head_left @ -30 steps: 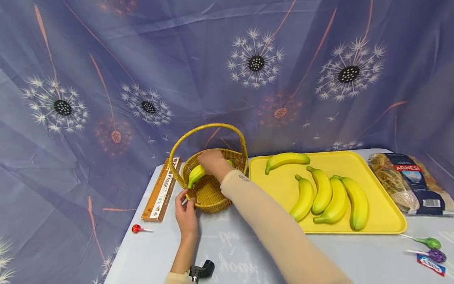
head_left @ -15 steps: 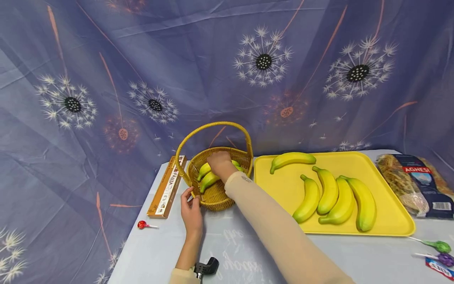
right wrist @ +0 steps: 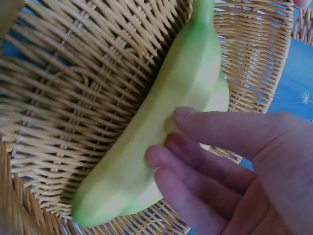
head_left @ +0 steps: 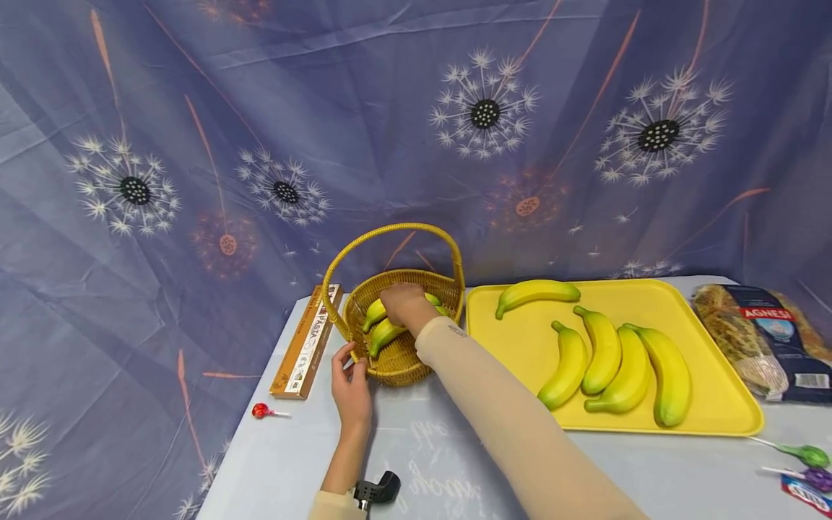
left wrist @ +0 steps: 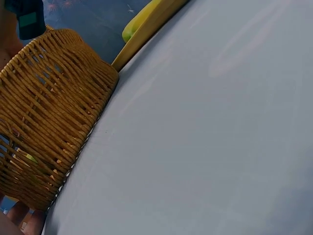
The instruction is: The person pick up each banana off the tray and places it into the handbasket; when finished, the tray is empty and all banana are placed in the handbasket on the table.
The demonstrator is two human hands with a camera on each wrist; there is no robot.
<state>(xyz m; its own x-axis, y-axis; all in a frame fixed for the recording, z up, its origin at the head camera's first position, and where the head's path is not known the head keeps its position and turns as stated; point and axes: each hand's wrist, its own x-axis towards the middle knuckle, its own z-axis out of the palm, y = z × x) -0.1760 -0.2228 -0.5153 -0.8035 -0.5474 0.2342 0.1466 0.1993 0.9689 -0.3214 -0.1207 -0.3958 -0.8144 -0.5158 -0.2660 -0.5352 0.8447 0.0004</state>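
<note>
A wicker basket with a tall arched handle stands at the back of the table. My left hand holds its left front rim between thumb and fingers; in the left wrist view, fingertips show beside the weave. Inside the basket lie two bananas side by side, the front banana and the rear banana. My right hand is down in the basket over them. In the right wrist view its fingers are loosely bent, tips right at the upper banana, not wrapped round it.
Right of the basket, a yellow tray bears several bananas. A bag of pasta lies beyond it. A pasta box and a red lollipop lie left; green and purple lollipops lie front right.
One second ago my right hand held a banana high in the basket; now two bananas lie side by side there and the right fingers are loosened. The left hand stays at the rim.
</note>
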